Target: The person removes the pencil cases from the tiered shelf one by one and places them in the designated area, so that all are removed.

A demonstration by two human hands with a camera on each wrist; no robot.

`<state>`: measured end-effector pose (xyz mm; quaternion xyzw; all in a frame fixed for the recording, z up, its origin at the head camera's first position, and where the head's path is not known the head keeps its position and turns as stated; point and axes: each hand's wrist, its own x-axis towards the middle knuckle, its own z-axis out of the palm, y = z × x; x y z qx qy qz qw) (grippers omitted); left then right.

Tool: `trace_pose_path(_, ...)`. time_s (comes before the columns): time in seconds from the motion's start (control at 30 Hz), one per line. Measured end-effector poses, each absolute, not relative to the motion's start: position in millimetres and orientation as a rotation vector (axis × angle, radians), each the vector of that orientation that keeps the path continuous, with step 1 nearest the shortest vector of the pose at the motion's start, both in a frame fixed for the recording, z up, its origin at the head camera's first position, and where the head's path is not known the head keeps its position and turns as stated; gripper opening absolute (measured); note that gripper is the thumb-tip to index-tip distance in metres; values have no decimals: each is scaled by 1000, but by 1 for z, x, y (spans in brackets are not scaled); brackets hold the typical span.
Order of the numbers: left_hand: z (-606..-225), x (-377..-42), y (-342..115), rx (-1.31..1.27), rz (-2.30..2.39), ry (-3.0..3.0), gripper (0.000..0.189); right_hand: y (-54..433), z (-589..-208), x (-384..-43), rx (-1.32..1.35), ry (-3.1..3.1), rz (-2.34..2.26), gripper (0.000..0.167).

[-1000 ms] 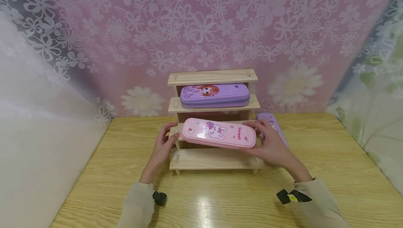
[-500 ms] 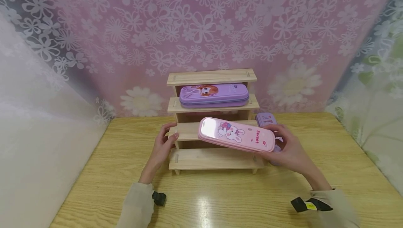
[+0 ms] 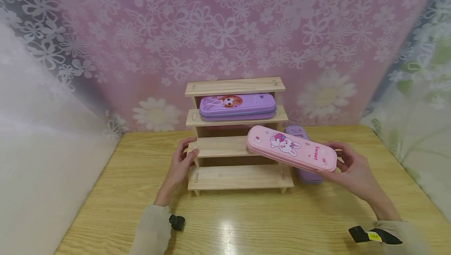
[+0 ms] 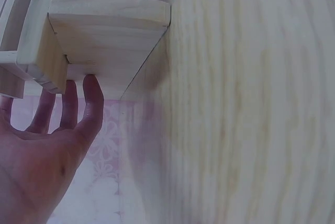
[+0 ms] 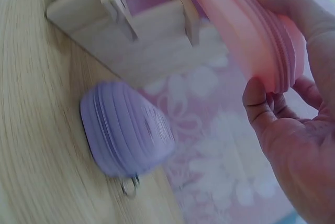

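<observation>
My right hand (image 3: 356, 174) grips the right end of a pink pencil case (image 3: 290, 149) printed with a white bunny and "Sweet". The case is held up, tilted, its left end overlapping the shelf in the head view. In the right wrist view, thumb and fingers pinch the zipped end of the pink case (image 5: 246, 30). My left hand (image 3: 181, 165) holds the left edge of a stepped wooden shelf (image 3: 239, 176), thumb at the front of a tier. The left wrist view has its fingertips (image 4: 93, 85) against the shelf's side panel (image 4: 104, 51).
A purple pencil case (image 3: 237, 107) with a girl's picture sits on an upper tier. Another purple case (image 5: 125, 130) lies on the table (image 3: 141, 223) just right of the shelf, partly hidden by the pink one in the head view. A floral curtain (image 3: 225, 31) hangs behind.
My right hand has carried the pink pencil case rightward from in front of the shelf, over the purple case on the table. The left hand stays at the shelf's left edge.
</observation>
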<state>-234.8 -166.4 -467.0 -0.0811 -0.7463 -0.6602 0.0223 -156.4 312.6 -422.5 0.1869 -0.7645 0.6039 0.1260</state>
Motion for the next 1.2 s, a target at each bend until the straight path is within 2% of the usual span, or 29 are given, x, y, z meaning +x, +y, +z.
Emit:
trace_pose_path(0.5,-467,-236,-167,-257,-2051,-2301,38,383,-430,-128,352,-2098,1955,70)
trace_pose_path(0.83,-467,-236,-167,-254,-2055,-2299,39,402,-433,-125,-57,-2135,1679,65)
trace_pose_path(1.2,-465,-234,-165,-254,-2048,-2297,38,396,-442,-139,-460,-2342,1262,61)
